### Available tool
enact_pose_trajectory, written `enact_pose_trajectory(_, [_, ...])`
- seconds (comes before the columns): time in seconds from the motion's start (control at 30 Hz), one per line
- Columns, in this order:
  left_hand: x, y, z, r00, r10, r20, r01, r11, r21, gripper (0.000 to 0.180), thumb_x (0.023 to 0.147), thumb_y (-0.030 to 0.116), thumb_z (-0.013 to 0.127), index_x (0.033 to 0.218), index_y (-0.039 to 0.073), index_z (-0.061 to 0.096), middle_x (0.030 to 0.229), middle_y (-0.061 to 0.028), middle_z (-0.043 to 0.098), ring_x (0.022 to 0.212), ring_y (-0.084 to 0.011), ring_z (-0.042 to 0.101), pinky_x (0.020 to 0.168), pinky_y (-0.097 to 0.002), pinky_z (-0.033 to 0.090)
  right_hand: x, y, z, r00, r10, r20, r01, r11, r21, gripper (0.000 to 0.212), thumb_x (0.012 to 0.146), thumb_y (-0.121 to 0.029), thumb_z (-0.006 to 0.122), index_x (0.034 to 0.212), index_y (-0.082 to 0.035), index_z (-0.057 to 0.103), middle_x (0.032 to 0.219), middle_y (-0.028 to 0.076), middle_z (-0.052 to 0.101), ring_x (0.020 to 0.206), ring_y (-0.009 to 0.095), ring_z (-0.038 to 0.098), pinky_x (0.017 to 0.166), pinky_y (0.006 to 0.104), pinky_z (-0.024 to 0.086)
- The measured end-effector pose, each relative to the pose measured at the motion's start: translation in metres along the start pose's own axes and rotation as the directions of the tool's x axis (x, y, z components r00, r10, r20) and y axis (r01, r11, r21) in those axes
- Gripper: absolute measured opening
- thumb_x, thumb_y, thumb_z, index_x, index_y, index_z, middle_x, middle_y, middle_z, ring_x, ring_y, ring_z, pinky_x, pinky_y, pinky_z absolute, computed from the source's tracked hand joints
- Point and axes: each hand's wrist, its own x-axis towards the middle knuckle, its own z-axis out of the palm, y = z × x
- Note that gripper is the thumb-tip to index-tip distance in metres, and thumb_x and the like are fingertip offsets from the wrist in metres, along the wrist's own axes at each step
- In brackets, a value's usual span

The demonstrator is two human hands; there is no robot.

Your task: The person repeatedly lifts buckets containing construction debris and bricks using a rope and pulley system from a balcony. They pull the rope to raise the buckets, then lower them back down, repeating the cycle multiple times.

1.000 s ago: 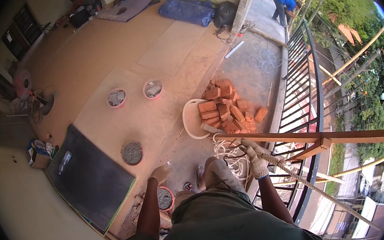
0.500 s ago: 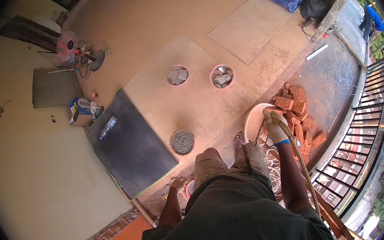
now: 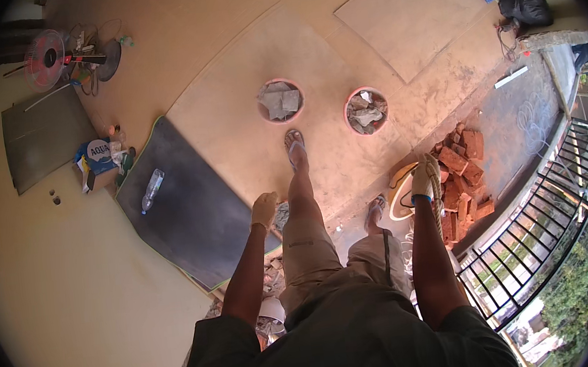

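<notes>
My right hand, in a pale work glove with a blue cuff, is closed on a thick tan rope that hangs down along the forearm. Against that hand, a pale round bucket is tilted, its inside partly showing, beside the brick pile; whether the hand also grips its handle I cannot tell. My left hand, gloved too, hangs low over the edge of the dark mat. Close by it, a bucket of grey mortar is mostly hidden behind my arm and leg. The left fingers are too indistinct to read.
Two buckets of rubble, one left and one right, stand ahead on the board. Broken red bricks lie right, before a black railing. A dark mat bears a plastic bottle. A fan stands far left.
My left leg has stepped forward onto the board, and my left hand has swung forward. The pale bucket has tipped beside my right hand, and the rope now hangs lower along the arm.
</notes>
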Motion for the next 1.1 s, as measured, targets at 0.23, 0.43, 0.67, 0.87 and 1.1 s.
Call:
enact_pose_trajectory(0.23, [0.174,0.156,0.048,0.976,0.215,0.041,-0.219,0.963,0.157,0.051,0.098,0.045,0.065,0.12,0.0,0.071,0.113,-0.014,0.075,0.103,-0.0233,0.068,0.093,-0.0376,0.051,0.034,0.143,0.082,0.94,0.103,-0.324,-0.196,0.942,-0.271,0.032,0.102,-0.034,0.062,0.107,-0.001,0.062,0.079,0.011,0.066,0.058,0.017,0.063,0.048,0.0321,0.049])
enact_pose_trajectory(0.43, [0.344,0.185,0.083,0.985,0.169,-0.026,-0.171,0.983,-0.066,0.076,0.097,0.052,0.064,0.148,-0.002,0.045,0.14,-0.0179,0.056,0.124,-0.0267,0.058,0.11,-0.0407,0.043,0.119,0.143,0.181,0.93,0.032,-0.366,-0.129,0.962,-0.242,0.033,0.101,-0.031,0.063,0.102,0.003,0.063,0.081,0.011,0.063,0.073,0.023,0.06,0.073,0.0402,0.051])
enact_pose_trajectory(0.67, [0.362,0.128,0.075,0.988,-0.112,0.103,0.152,0.76,-0.632,0.034,0.101,0.047,0.062,0.106,0.013,0.058,0.073,0.0036,0.042,0.068,-0.0129,0.044,0.083,-0.0351,0.05,0.162,0.103,0.216,0.876,0.012,-0.481,0.009,0.999,0.04,0.036,0.106,-0.033,0.057,0.111,0.002,0.059,0.09,0.011,0.063,0.081,0.021,0.059,0.076,0.0364,0.05])
enact_pose_trajectory(0.87, [0.255,0.127,0.151,0.977,-0.211,0.031,0.167,0.67,-0.723,0.034,0.1,0.034,0.062,0.074,0.019,0.046,0.065,0.0054,0.035,0.055,-0.0128,0.029,0.062,-0.03,0.035,0.166,0.085,0.187,0.827,0.047,-0.56,0.08,0.976,0.201,0.037,0.105,-0.034,0.058,0.114,0.002,0.056,0.095,0.013,0.062,0.087,0.022,0.059,0.083,0.0372,0.05])
enact_pose_trajectory(1.1, [0.173,0.08,0.249,0.906,-0.408,0.111,0.3,0.436,-0.849,0.03,0.097,0.025,0.059,0.072,0.017,0.044,0.065,0.0017,0.037,0.061,-0.0186,0.039,0.086,-0.0431,0.047,0.088,0.058,0.17,0.938,0.195,-0.288,-0.014,0.849,0.528,0.03,0.102,-0.029,0.067,0.113,-0.003,0.055,0.098,0.01,0.065,0.094,0.017,0.063,0.092,0.0312,0.052])
